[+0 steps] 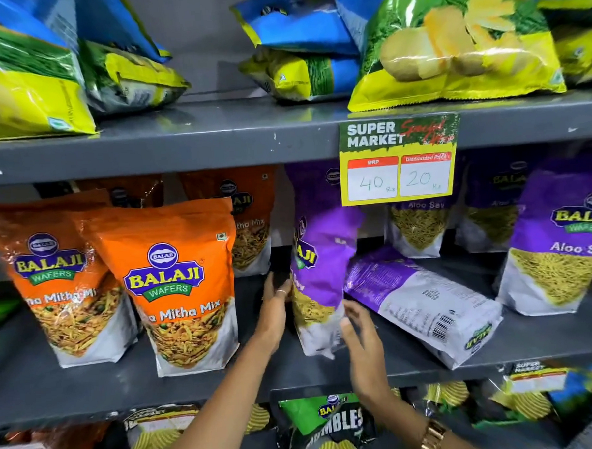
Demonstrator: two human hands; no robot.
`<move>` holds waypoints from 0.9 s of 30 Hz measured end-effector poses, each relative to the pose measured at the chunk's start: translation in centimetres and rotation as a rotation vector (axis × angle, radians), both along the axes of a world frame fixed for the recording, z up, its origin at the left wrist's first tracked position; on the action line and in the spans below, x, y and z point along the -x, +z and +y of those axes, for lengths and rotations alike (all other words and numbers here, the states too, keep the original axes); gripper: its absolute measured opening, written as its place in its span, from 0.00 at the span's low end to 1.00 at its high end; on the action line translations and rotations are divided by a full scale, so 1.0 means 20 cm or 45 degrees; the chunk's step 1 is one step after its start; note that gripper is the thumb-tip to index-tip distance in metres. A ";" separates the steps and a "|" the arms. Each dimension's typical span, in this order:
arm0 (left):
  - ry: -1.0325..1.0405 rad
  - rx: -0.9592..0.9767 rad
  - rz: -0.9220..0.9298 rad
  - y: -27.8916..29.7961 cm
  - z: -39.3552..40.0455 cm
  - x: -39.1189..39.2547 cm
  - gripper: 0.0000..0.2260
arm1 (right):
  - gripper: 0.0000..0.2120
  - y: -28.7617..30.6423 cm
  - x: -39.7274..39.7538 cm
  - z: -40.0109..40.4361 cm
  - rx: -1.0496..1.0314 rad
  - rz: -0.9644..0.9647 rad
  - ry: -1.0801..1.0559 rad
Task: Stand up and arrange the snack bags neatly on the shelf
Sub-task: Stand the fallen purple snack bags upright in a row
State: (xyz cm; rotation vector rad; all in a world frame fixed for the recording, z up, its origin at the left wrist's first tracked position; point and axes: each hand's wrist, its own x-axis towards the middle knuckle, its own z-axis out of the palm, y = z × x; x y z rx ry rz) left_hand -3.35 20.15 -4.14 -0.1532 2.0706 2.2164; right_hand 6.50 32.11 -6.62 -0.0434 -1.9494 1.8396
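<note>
You're mid-job on the middle shelf [227, 386]. Your left hand [274, 304] is flat against the left side of a purple Aloo Sev bag [320, 257], fingers together; your right hand [358, 331] is at its lower right edge, fingers spread, touching but not clamped. The bag stands nearly upright btwn your hands, twisted side-on and blurred, so prob not settled yet.

Done, as far as it shows: 2 orange Mitha Mix bags up front, left one [55, 278] and right one [181, 285], both upright w/ a slight lean; at least 1 more orange bag [250, 223] stands behind them. On the purple side, 1 bag stands at far right [563, 244] and 2 stand at the back, one [418, 224] under the price tag [399, 158] and another [489, 214] beside it.

Left to do: 1 fallen purple bag [425, 303] lies on its face, back panel and barcode up, just beside your right hand. Stand it up, then square off the one you're holding.

Count: purple 5 in view (3 up, 1 in hand, 1 down); orange 3 clear, maybe more hidden behind.
</note>
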 end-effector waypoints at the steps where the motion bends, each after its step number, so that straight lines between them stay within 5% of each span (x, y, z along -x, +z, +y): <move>1: 0.033 0.011 0.025 -0.01 -0.01 -0.03 0.27 | 0.12 0.01 0.02 0.01 0.073 -0.026 -0.010; 3: 0.061 0.070 0.120 0.00 -0.01 -0.11 0.29 | 0.10 0.03 0.09 0.05 0.219 -0.079 0.023; 6: 0.075 0.302 0.234 0.00 -0.01 -0.25 0.29 | 0.28 0.01 0.20 0.13 0.310 -0.156 0.077; 14: 0.229 0.633 0.384 -0.07 0.06 -0.45 0.22 | 0.20 0.07 0.33 0.18 0.452 -0.326 0.142; 19: 0.337 0.562 0.384 -0.08 0.07 -0.45 0.18 | 0.16 0.16 0.31 0.21 0.475 -0.454 0.115; 24: 0.501 0.432 0.485 -0.03 0.10 -0.49 0.08 | 0.08 0.21 0.30 0.35 0.513 -0.305 0.002; 27: 0.542 0.376 0.562 0.01 0.19 -0.56 0.05 | 0.14 0.29 0.27 0.47 0.425 -0.237 -0.194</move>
